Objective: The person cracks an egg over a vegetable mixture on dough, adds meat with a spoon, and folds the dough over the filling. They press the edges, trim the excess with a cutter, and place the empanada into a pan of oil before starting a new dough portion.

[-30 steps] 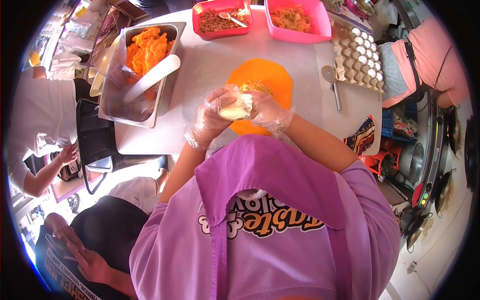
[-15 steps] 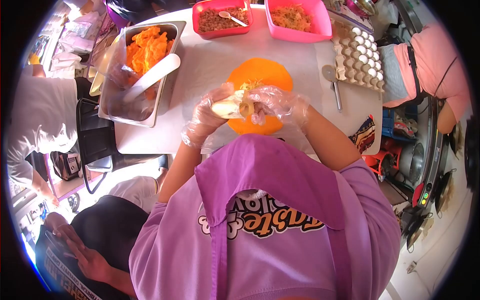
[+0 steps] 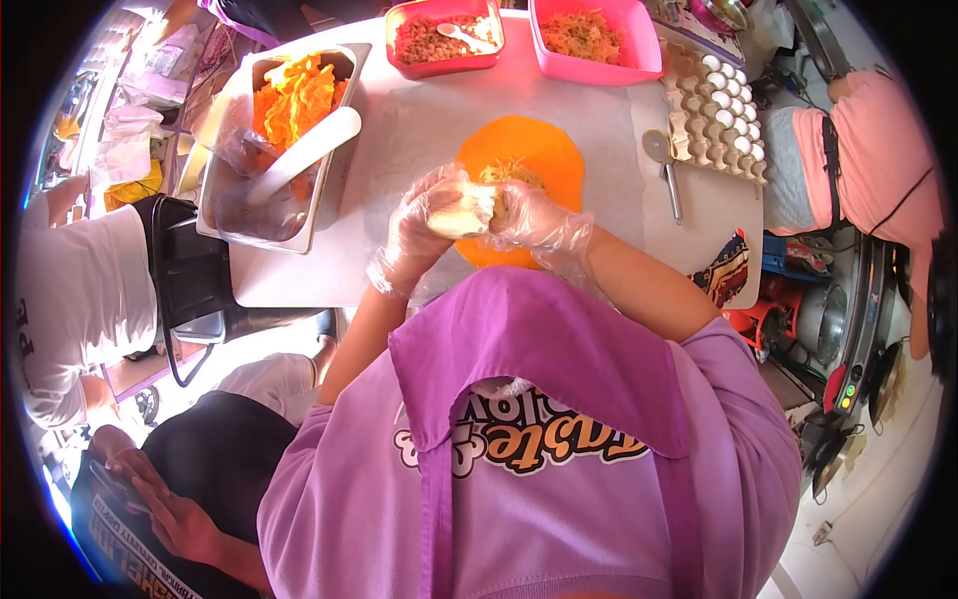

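My left hand [image 3: 421, 225], in a clear plastic glove, is closed round a pale cream packet [image 3: 457, 210] with a ragged, whitish right end. In a matching glove, my right hand [image 3: 539, 218] has its fingers bent in at that end; what they pinch is hidden. Both hands are over a flat round of orange dough [image 3: 559, 160], which lies on a clear plastic sheet [image 3: 399, 125]. Shredded pale filling [image 3: 512, 172] is heaped on the dough just beyond my fingers.
A steel pan [image 3: 309, 225] of orange dough [image 3: 299, 95] stands left. Pink tubs of crumbly brown filling [image 3: 424, 40] and shreds [image 3: 584, 38] are at the back. An egg tray [image 3: 699, 135] and pizza cutter [image 3: 667, 175] lie right. People are at both sides.
My right hand has shifted left and closed in on the packet's end. The packet has turned more upright, showing more of the shredded filling. The person at the left has moved.
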`<state>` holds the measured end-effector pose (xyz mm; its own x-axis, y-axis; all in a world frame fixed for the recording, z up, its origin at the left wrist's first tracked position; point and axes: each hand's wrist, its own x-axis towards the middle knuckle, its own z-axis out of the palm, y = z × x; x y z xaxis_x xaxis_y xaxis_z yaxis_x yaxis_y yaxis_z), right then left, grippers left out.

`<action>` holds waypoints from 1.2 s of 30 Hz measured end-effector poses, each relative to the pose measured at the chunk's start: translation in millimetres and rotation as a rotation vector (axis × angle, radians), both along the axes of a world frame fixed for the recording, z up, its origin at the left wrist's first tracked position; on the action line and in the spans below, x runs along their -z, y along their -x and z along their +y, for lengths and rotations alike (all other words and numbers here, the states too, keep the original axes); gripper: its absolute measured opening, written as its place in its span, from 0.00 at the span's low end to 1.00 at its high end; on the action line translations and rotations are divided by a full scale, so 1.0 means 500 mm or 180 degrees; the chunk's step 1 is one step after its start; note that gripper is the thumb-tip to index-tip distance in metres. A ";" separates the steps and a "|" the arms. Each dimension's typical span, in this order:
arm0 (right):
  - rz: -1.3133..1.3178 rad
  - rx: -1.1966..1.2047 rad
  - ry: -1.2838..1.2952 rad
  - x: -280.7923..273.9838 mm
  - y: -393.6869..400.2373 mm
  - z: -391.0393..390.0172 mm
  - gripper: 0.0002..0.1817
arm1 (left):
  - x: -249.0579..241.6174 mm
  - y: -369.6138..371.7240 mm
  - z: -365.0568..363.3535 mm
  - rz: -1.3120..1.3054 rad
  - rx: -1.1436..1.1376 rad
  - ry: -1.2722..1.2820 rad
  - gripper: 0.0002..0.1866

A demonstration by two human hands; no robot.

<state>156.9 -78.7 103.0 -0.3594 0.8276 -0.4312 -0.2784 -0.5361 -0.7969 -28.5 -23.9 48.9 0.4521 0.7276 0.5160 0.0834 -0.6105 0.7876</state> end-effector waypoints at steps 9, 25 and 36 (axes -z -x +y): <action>-0.1169 -0.0331 -0.0709 0.005 -0.013 0.004 0.23 | -0.024 0.002 -0.014 0.0673 -0.0235 0.0160 0.21; -0.2522 -0.0575 -0.2164 0.060 -0.025 -0.002 0.14 | -0.016 0.026 -0.019 0.1106 0.0656 0.2331 0.28; -0.2563 -0.0445 -0.1854 0.065 -0.025 -0.002 0.10 | -0.003 0.020 -0.025 0.1025 0.0432 0.2607 0.26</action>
